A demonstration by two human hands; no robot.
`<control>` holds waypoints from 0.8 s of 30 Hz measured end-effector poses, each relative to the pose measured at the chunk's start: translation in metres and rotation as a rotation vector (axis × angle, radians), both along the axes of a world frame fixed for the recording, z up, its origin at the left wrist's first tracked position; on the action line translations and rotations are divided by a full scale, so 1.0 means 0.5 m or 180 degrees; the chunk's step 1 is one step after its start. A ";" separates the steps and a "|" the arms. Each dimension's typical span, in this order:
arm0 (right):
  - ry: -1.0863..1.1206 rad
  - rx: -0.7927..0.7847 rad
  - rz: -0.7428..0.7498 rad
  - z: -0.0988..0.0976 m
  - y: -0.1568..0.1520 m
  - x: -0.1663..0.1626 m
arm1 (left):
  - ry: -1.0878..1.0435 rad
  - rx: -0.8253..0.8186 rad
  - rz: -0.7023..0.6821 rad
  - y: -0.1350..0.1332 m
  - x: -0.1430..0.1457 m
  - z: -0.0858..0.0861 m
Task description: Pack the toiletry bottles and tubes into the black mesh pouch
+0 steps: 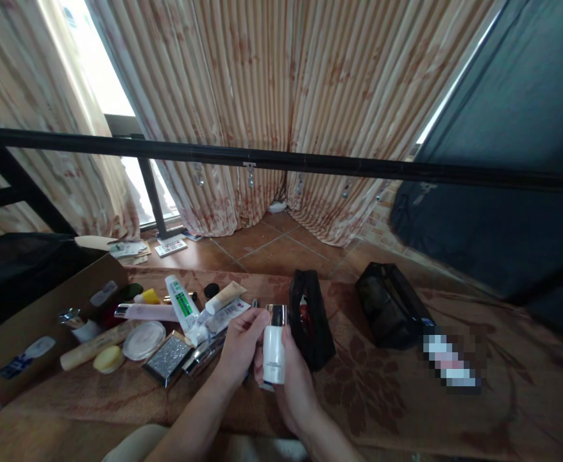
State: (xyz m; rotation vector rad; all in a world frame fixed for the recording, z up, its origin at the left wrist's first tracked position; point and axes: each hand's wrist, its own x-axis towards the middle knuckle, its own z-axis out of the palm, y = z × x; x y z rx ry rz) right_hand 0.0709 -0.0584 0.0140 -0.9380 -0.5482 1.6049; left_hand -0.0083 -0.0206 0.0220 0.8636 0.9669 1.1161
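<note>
I watch the right hand (295, 384) grip the white plastic bottle with silver cap (274, 351), steadying it upright over the brown floral mat (382, 391), while the left hand (240, 343) pinches near its cap.

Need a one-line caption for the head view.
Left hand and right hand hold a white bottle upright over a patterned cloth, tubes scattered left, black pouch right.

Bare left hand (241, 346) and right hand (292, 385), bare forearms (190, 417), pale beige trouser knee (137, 444)
</note>
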 end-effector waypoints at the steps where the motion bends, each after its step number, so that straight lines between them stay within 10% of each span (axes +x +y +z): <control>1: -0.0019 -0.0010 -0.0057 -0.001 0.001 0.000 | 0.0015 -0.0016 0.0003 -0.001 0.002 0.000; 12: -0.0521 0.0009 -0.0230 -0.010 0.001 0.007 | 0.0075 -0.0022 -0.0072 -0.008 0.011 -0.005; 24: -0.0966 0.1606 -0.0413 0.046 0.010 0.075 | -0.0289 0.0250 0.0074 0.009 0.018 0.000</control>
